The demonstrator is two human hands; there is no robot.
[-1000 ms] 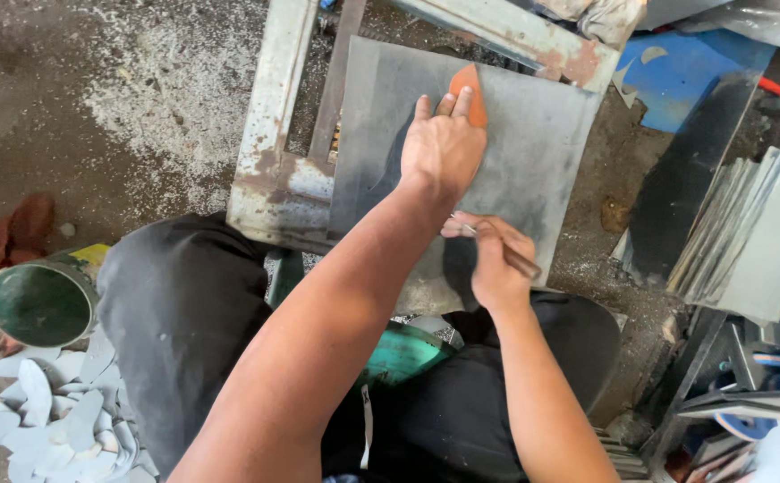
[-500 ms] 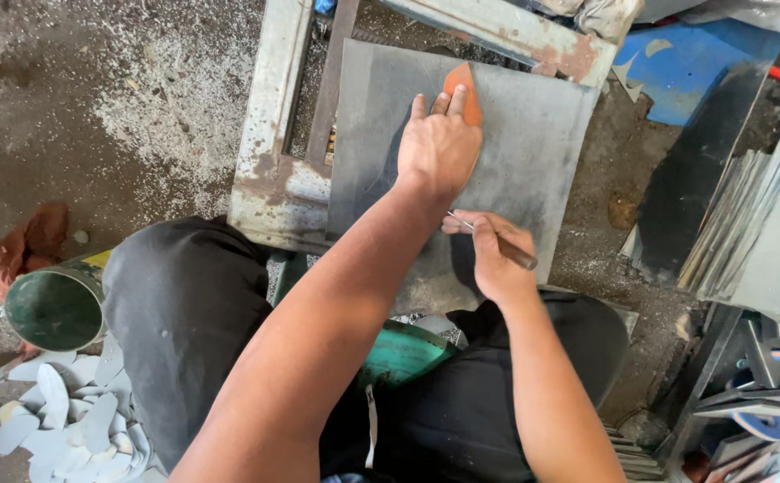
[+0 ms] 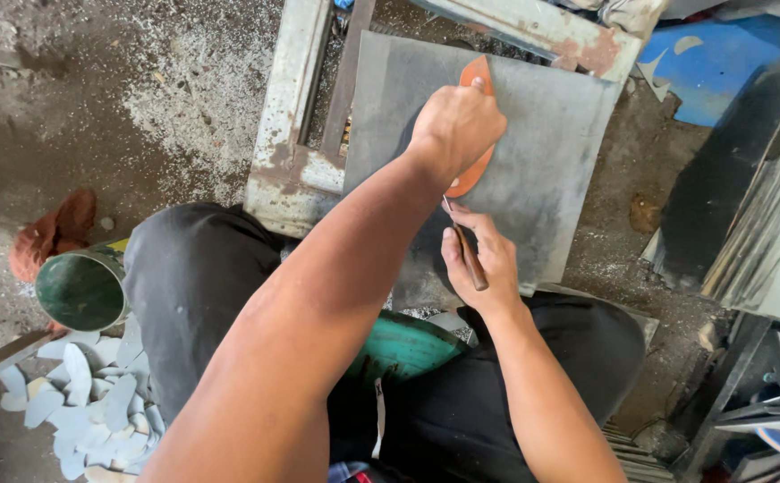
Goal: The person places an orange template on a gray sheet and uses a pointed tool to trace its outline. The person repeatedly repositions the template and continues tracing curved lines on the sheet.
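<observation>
- Head view, looking down on a seated person in dark trousers [image 3: 202, 295]; the ground [image 3: 122, 98] is bare, dusty concrete.
- Grey slab [image 3: 542, 143]: a flat square sheet that lies tilted across a rusty metal frame [image 3: 287, 116], its near edge just above the knees.
- Blue sheet [image 3: 721, 63]: upper right, beyond the slab, with pale cut-outs lying on it.
- Stack of grey tiles [image 3: 766, 241]: stands on edge at the right, well apart from the hands.
- Green can [image 3: 81, 291]: beside the left knee, mouth turned toward the camera.
- Pale offcuts [image 3: 86, 402]: a heap of leaf-shaped pieces on the ground below the can.
- Orange template [image 3: 475, 134]: a leaf-shaped piece lying flat on the slab, its point toward the far edge, mostly covered by the left hand.
- Left hand [image 3: 457, 125]: fingers curled, pressing down on the template.
- Right hand [image 3: 484, 259]: closed around a thin scriber [image 3: 466, 246].
- Scriber: its tip meets the near edge of the template, just below the left hand.
</observation>
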